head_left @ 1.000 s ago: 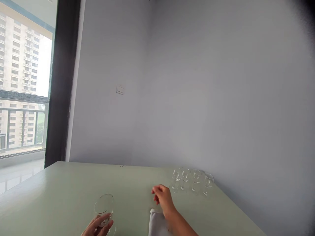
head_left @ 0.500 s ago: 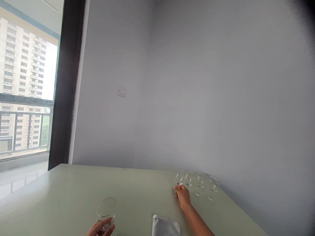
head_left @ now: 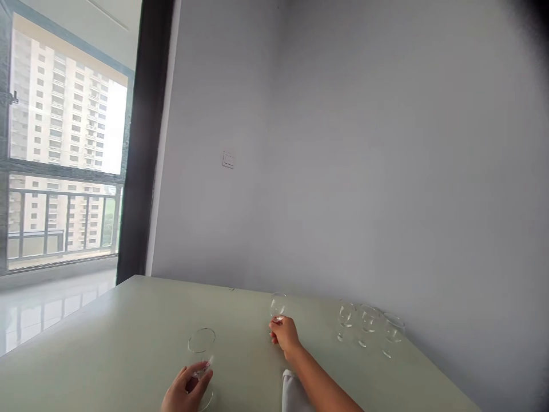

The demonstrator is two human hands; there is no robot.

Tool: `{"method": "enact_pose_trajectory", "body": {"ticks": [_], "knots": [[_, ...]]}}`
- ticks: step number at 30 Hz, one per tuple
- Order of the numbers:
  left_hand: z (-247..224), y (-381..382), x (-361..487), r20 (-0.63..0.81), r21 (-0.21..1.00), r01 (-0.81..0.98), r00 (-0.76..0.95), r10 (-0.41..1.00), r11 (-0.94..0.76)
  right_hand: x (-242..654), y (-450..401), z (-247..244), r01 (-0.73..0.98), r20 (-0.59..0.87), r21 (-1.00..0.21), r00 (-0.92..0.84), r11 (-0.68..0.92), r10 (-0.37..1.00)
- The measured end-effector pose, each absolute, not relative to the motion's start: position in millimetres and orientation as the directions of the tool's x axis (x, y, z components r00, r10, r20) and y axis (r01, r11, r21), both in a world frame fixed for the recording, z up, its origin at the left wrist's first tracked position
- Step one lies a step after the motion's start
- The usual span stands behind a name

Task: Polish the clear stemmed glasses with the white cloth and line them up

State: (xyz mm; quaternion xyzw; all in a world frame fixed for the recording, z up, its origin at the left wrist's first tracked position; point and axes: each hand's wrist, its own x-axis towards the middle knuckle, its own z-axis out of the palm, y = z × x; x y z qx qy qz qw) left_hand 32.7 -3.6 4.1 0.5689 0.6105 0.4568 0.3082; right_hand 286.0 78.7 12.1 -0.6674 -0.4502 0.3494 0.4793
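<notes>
In the head view, my left hand pinches a clear stemmed glass just under its bowl, at the lower left. The rim of this glass faces up, and part of its round foot shows beneath my fingers. Farther back, my right hand is closed on the stem of another wine glass, whose bowl stands upright above my fingers. My fingers hide that stem, and I cannot tell whether its foot touches the table. A folded pale grey cloth lies partly behind my right forearm.
Three more stemmed glasses stand upright in a row at the table's back right: a near-end glass, a middle glass and a left glass. The pale green table meets a grey wall. A window is at left.
My right hand has carried its glass leftward, away from the row of glasses. The left-hand glass shows more of its foot now. The camera view has shifted slightly left.
</notes>
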Motion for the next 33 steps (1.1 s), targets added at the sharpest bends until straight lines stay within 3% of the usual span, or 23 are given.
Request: {"method": "enact_pose_trajectory", "body": {"ticks": [9,19,27,33], "knots": [[3,6,20,0.125,0.948,0.317,-0.287,0.95,-0.029,171,66,12,0.218,-0.103,-0.969,0.073,-0.117,0.992],[-1,14,14,0.121,0.949,0.316,-0.329,0.937,-0.011,129,68,3,0.142,-0.117,-0.983,0.024,-0.12,0.993],[-7,19,12,0.17,0.917,0.399,-0.316,0.933,-0.032,116,66,-4,-0.029,-0.046,-0.998,-0.095,-0.049,0.994],[-10,22,13,0.166,0.893,0.449,-0.239,0.957,-0.042,117,65,-9,-0.06,0.03,-0.998,-0.106,0.023,0.994]]}}
